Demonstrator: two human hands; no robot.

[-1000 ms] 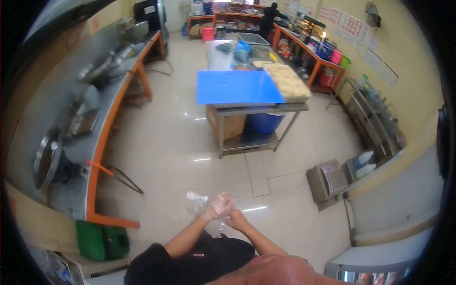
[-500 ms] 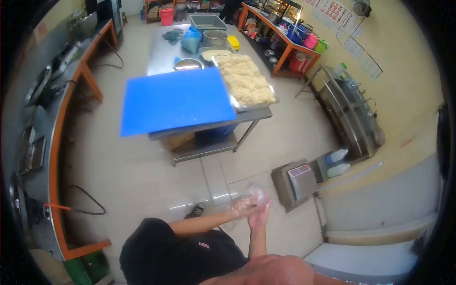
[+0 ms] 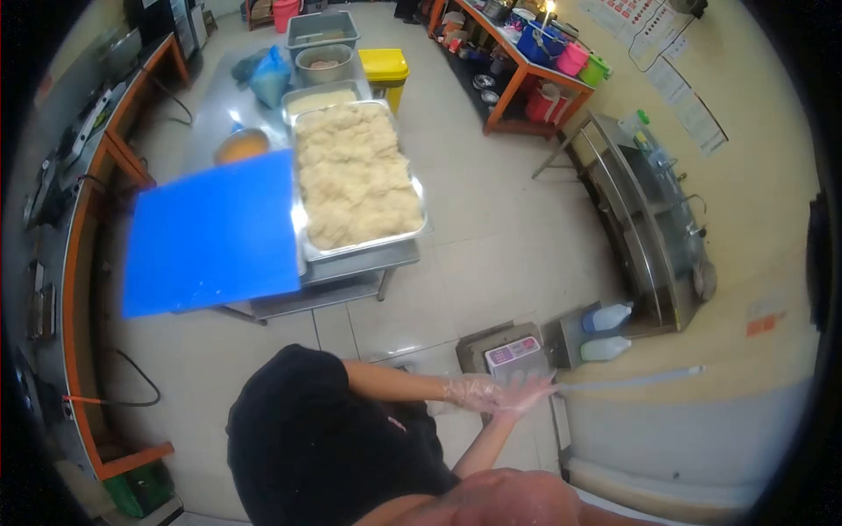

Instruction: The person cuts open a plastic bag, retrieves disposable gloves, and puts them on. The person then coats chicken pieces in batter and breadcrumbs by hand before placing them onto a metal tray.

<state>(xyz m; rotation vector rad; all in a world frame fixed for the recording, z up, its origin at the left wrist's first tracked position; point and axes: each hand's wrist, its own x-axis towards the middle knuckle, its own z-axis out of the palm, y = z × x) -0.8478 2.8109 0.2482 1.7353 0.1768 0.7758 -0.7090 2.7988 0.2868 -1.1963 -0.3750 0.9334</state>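
Meeting near the scale [image 3: 513, 352]: left hand [image 3: 474, 394] against right hand [image 3: 528, 394]. Left wears a clear glove [image 3: 458, 389]; cannot tell whether its fingers grip. Right's fingers spread apart, perhaps gloved too, too blurred to confirm. Risk: thin plastic could split if tugged hard over spread fingers. Blue board [image 3: 215, 237] overhangs counter [image 3: 210, 110] beside tray of pale food [image 3: 355, 184]; a bump might tip it.

Moderate light, glowing lamp [image 3: 549, 7] at top, glare on floor [image 3: 390, 348], blurred hands [image 3: 523, 396], dark fisheye edges
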